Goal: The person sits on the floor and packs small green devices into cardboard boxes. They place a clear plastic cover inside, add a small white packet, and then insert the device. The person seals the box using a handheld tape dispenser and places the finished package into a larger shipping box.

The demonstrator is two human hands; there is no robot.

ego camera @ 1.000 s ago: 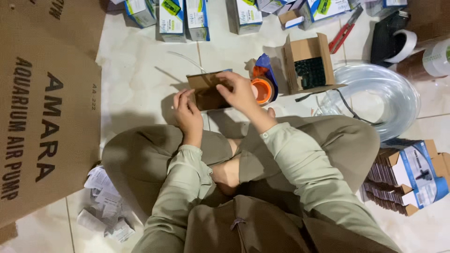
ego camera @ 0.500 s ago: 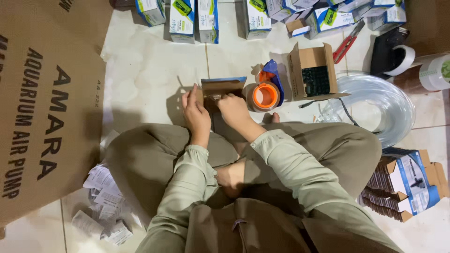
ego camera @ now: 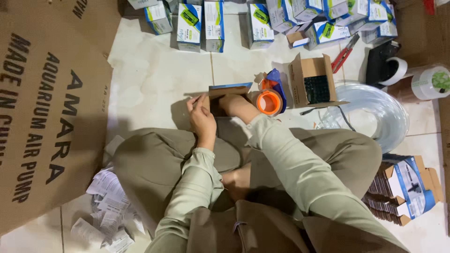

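— Tiled floor [ego camera: 154, 84], stock all round: what's in hand?
— Left hand [ego camera: 202, 119] grips small box [ego camera: 228, 97] at the knees; right hand's inside, grip hidden.
— Risk?
— Elbow may topple tape roll [ego camera: 269, 101].

Left hand [ego camera: 202, 118] fingers curled, right hand hidden, forearm extended forward

Large flattened brown cardboard carton [ego camera: 49, 107] along the left. Heap of crumpled paper leaflets [ego camera: 108, 208] on the pale tiled floor [ego camera: 154, 79] beneath it. Row of small blue, white and green product boxes [ego camera: 262, 16] across the top. Red-handled pliers [ego camera: 345, 52] beside them, near a white tape roll [ego camera: 393, 70]. Coil of clear plastic tubing [ego camera: 375, 112] at the right. Stack of flat-packed blue cartons [ego camera: 403, 187] lower right.
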